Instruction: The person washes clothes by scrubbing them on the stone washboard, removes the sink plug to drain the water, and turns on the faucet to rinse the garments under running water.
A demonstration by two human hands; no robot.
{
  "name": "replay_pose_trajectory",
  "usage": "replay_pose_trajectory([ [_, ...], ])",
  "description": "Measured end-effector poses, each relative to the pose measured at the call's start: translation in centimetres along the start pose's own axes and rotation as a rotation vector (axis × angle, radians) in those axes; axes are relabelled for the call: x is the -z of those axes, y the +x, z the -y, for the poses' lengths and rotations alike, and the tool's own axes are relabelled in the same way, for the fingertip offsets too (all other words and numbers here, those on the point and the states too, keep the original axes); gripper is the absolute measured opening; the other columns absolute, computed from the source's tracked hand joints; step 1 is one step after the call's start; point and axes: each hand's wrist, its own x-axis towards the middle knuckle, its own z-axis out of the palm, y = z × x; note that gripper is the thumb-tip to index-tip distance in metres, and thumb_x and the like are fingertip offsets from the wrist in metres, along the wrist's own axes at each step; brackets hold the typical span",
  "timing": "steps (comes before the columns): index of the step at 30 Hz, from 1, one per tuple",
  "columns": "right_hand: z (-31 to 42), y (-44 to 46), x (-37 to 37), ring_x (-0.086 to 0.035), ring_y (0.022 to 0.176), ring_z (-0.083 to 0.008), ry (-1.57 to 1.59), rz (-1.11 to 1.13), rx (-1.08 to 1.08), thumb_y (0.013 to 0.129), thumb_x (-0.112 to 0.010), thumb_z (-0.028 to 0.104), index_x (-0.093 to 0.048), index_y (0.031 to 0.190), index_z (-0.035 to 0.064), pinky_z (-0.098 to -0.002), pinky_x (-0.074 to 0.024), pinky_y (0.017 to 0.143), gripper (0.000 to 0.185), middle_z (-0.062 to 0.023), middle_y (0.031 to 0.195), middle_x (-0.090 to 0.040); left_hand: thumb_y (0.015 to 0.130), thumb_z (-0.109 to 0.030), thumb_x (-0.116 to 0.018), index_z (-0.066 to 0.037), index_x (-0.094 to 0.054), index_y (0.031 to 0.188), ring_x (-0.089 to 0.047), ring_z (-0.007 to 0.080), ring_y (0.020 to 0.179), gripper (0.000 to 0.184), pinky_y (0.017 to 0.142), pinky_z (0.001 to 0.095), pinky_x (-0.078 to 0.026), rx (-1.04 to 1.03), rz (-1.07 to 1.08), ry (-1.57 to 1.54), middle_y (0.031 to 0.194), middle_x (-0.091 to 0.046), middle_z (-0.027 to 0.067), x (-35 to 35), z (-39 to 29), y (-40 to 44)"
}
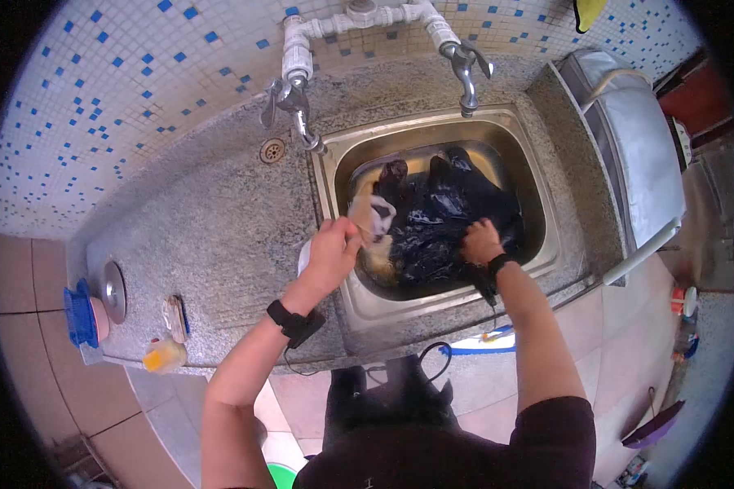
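Dark wet cloth (440,204) fills much of the steel sink (550,204) and lies in water. My left hand (332,254) is over the sink's left rim, fingers pinched on a pale cloth (373,215) with white and beige parts. This cloth is slightly blurred and reaches down into the sink. Something white (304,257) shows partly behind my left hand. My right hand (481,242) is inside the sink at the right, its fingers curled into the dark cloth and partly hidden by it. Both wrists wear black bands.
Two metal taps (295,110) (467,77) hang from white pipes above the sink. On the ribbed granite counter (212,220) are a drain (273,150), a bottle with a yellow top (165,356), a brush-like item (174,318) and a round metal lid (114,292). A raised granite edge borders the right.
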Motion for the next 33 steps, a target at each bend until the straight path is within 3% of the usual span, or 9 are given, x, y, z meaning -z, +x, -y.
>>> replay_pose_trajectory([
  [5,-4.3,-0.6,-0.5,-0.058,0.116,-0.0259,-0.040,-0.022,-0.143,0.088,-0.062,0.031,-0.074,0.111,0.0151,-0.0470,-0.0382,0.102,0.031,-0.0070,0.111,-0.068,0.088,-0.019,-0.071,-0.005,-0.062,0.104,-0.065,0.0336,0.089,0.023,0.077,0.0422,-0.053,0.067,0.051,0.066,0.103,-0.063,0.0167,1.4,3.0,-2.4],
  [8,-2.0,-1.1,5.1,-0.066,0.091,-0.0285,0.174,-0.518,-0.133,0.078,-0.067,0.016,-0.069,0.092,0.0121,-0.0439,-0.0503,0.074,0.015,-0.0094,0.097,-0.067,0.087,-0.019,-0.072,-0.005,-0.063,0.105,-0.064,0.0377,0.099,0.025,0.084,0.0430,-0.052,0.140,-0.011,0.041,0.109,-0.063,0.0177,2.1,7.0,-3.7],
  [11,5.2,0.6,9.2,-0.066,0.098,-0.0341,0.599,-0.593,0.120,0.083,-0.071,0.029,-0.064,0.104,0.0123,-0.0498,-0.0541,0.083,0.028,-0.0115,0.101,-0.065,0.088,-0.018,-0.072,-0.005,-0.063,0.106,-0.064,0.0384,0.100,0.024,0.085,0.0435,-0.052,0.221,-0.010,0.088,0.112,-0.063,0.0181,3.2,9.0,-5.4],
  [14,13.5,4.2,9.7,-0.056,0.119,-0.0386,0.757,-0.266,0.076,0.081,-0.074,0.048,-0.058,0.129,0.0111,-0.0514,-0.0496,0.096,0.063,-0.0179,0.124,-0.057,0.087,-0.016,-0.072,-0.005,-0.064,0.107,-0.064,0.0388,0.102,0.024,0.085,0.0435,-0.052,0.323,0.017,0.043,0.112,-0.062,0.0187,4.4,8.7,-7.1],
  [19,15.0,5.1,5.8,-0.046,0.135,-0.0373,0.438,-0.296,0.192,0.079,-0.075,0.047,-0.045,0.143,0.0125,-0.0646,-0.0343,0.105,0.079,-0.0147,0.143,-0.048,0.082,-0.011,-0.075,-0.003,-0.062,0.103,-0.062,0.0399,0.098,0.026,0.085,0.0456,-0.051,0.198,-0.100,0.012,0.106,-0.061,0.0193,4.9,11.5,-10.4],
  [25,14.3,8.3,4.3,-0.054,0.128,-0.0282,0.244,-0.028,-0.133,0.080,-0.074,0.036,-0.062,0.127,0.0106,-0.0462,-0.0435,0.101,0.055,-0.0106,0.137,-0.055,0.083,-0.012,-0.074,-0.003,-0.063,0.105,-0.060,0.0404,0.102,0.026,0.088,0.0451,-0.050,0.276,-0.070,0.024,0.106,-0.062,0.0202,6.2,12.7,-12.6],
  [27,13.6,6.9,3.5,-0.065,0.114,-0.0274,0.131,-0.117,0.043,0.080,-0.071,0.031,-0.072,0.110,0.0070,-0.0470,-0.0508,0.091,0.038,-0.0150,0.124,-0.065,0.084,-0.012,-0.073,-0.003,-0.064,0.106,-0.061,0.0405,0.101,0.026,0.086,0.0452,-0.050,0.286,-0.070,0.032,0.105,-0.062,0.0207,5.6,13.1,-13.4],
  [30,13.1,5.2,5.4,-0.070,0.098,-0.0342,0.382,0.237,0.276,0.083,-0.068,0.028,-0.070,0.104,0.0061,-0.0435,-0.0542,0.086,0.031,-0.0163,0.101,-0.071,0.087,-0.014,-0.073,-0.002,-0.064,0.109,-0.064,0.0335,0.096,0.027,0.081,0.0408,-0.053,0.267,-0.037,-0.015,0.108,-0.063,0.0184,5.6,12.6,-14.0],
  [33,13.7,5.4,6.6,-0.064,0.088,-0.0252,0.910,0.146,0.306,0.091,-0.062,0.036,-0.068,0.098,0.0043,-0.0404,-0.0517,0.080,0.033,-0.0100,0.093,-0.068,0.087,-0.015,-0.072,-0.003,-0.063,0.107,-0.063,0.0421,0.093,0.026,0.081,0.0467,-0.052,0.287,0.061,-0.066,0.104,-0.062,0.0222,7.1,10.8,-13.7],
])
